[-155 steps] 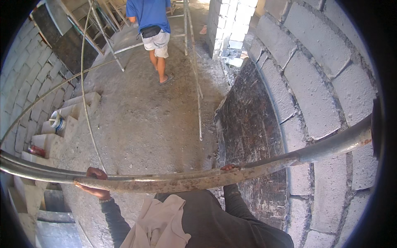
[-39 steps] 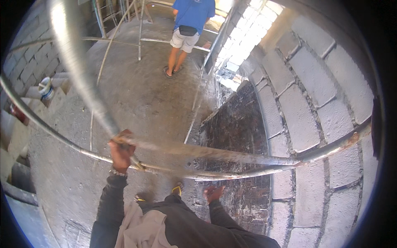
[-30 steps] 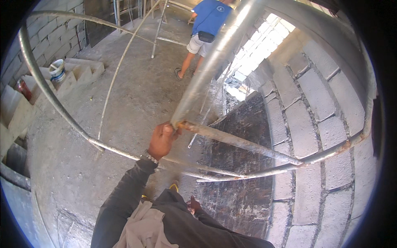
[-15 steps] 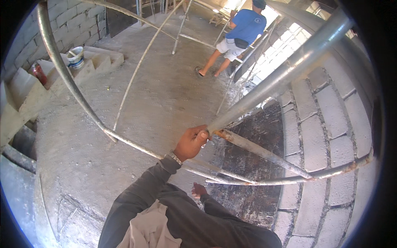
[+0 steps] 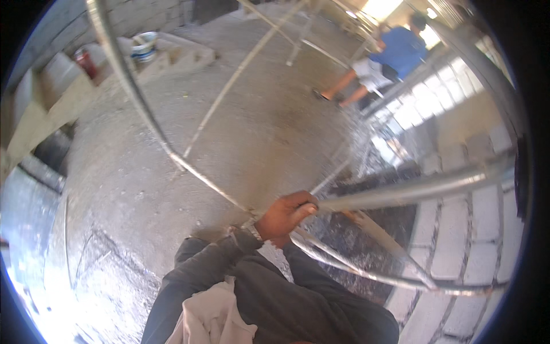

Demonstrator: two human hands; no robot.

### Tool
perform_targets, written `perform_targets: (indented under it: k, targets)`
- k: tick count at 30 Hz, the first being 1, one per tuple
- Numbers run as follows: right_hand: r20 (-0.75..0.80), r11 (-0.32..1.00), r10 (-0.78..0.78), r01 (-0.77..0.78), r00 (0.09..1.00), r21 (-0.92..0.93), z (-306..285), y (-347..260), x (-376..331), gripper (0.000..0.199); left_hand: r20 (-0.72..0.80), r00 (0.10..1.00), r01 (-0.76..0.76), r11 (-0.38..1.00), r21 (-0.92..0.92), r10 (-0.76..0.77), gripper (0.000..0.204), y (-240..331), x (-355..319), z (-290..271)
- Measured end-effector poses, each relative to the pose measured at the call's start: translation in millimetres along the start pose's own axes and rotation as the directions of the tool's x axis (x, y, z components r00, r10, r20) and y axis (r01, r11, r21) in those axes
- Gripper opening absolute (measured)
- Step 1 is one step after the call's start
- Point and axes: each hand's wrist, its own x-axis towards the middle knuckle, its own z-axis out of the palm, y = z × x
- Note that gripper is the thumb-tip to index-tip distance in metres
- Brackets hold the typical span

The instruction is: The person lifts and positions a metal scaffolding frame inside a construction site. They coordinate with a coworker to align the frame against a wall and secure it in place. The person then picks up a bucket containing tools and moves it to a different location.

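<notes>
My left hand, with a band at its wrist, is closed around the near end of a grey metal pipe. From there the pipe runs off to the right, its far part near the block wall. My right hand sits just below and behind the left one, close to the scaffold frame. Its fingers are mostly hidden, so whether it grips anything does not show. Beneath the pipe, the bent tubes of the metal scaffold frame cross in front of me. A pale cloth hangs at my chest.
A person in a blue shirt stands at the far right beside a ladder-like frame. Concrete steps at the left hold a bucket and a red container. A white block wall rises at the right.
The pipe has swung from a steep slant to nearly level, its far end moving down to the right. My right hand has risen towards the left one. The view has shifted and blurred.
</notes>
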Motion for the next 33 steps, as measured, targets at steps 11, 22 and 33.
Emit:
perform_targets:
  k: [11,22,33]
  targets:
    - [-0.199,0.601,0.000,-0.159,0.980,-0.783,95,-80,-16,0.042,-0.310,0.857,0.513,0.745,0.426,-0.412,0.026,-69,-178,-195]
    - [-0.183,0.739,-0.244,0.060,0.953,-0.671,300,-146,-19,0.049,-0.551,0.091,0.982,-0.019,0.189,-0.829,0.024,-147,-614,-410]
    - [-0.180,0.660,-0.301,0.068,0.937,-0.748,350,-181,-37,0.049,-0.473,0.205,0.558,0.499,-0.663,-0.857,0.028,-139,-593,-394]
